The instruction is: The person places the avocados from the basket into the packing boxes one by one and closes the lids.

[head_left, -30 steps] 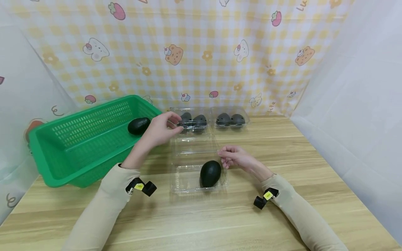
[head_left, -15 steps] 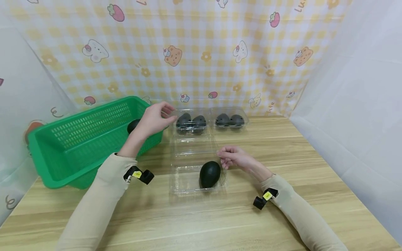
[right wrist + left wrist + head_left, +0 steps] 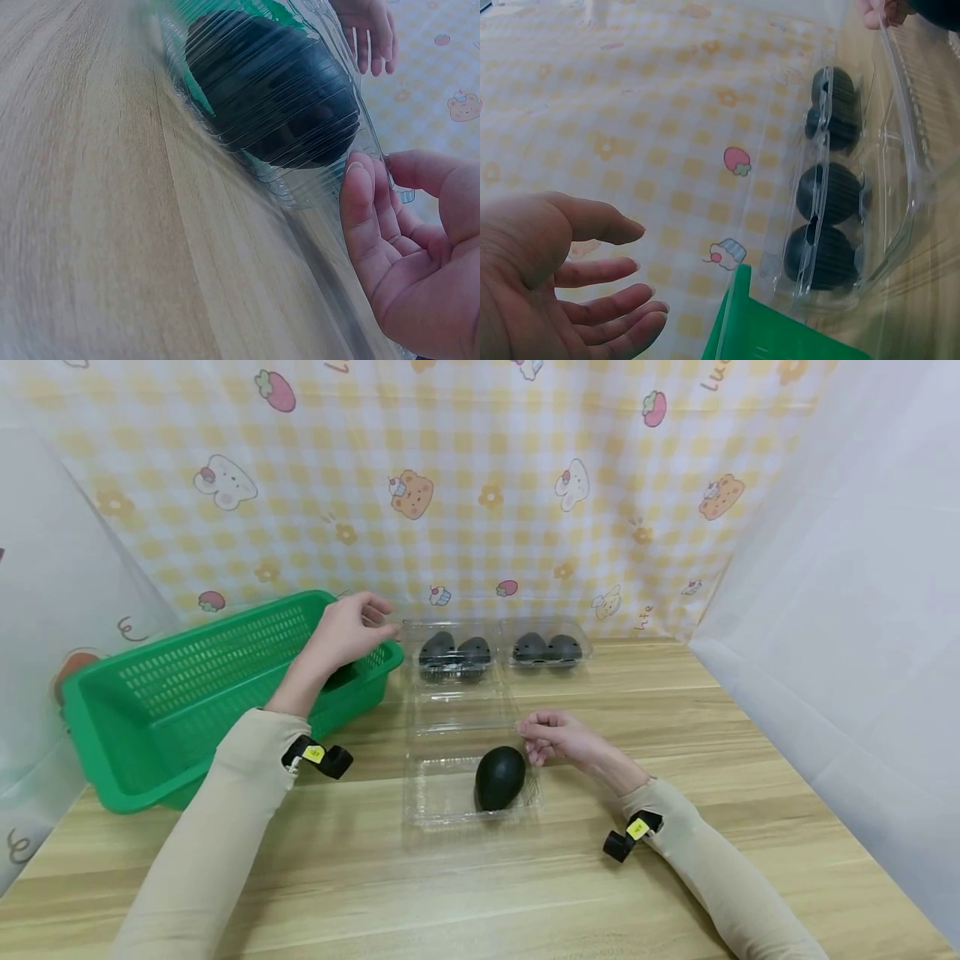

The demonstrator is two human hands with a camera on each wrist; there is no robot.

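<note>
My left hand hovers over the right end of the green basket, its fingers loosely bent with nothing between them. Below it, a dark avocado in the basket is mostly hidden by the wrist. An opened clear plastic clamshell box lies mid-table, its lid folded back away from me. One blackish-green avocado sits in the right side of its tray. With thumb and forefinger, my right hand pinches the box's right edge, as the right wrist view shows close up.
Two closed clear boxes, the left one and the right one, stand side by side at the back, each holding two avocados. A checked curtain hangs behind the wooden table.
My left hand has moved left, from beside the back left box to over the basket's right end. The right hand keeps its place at the opened box.
</note>
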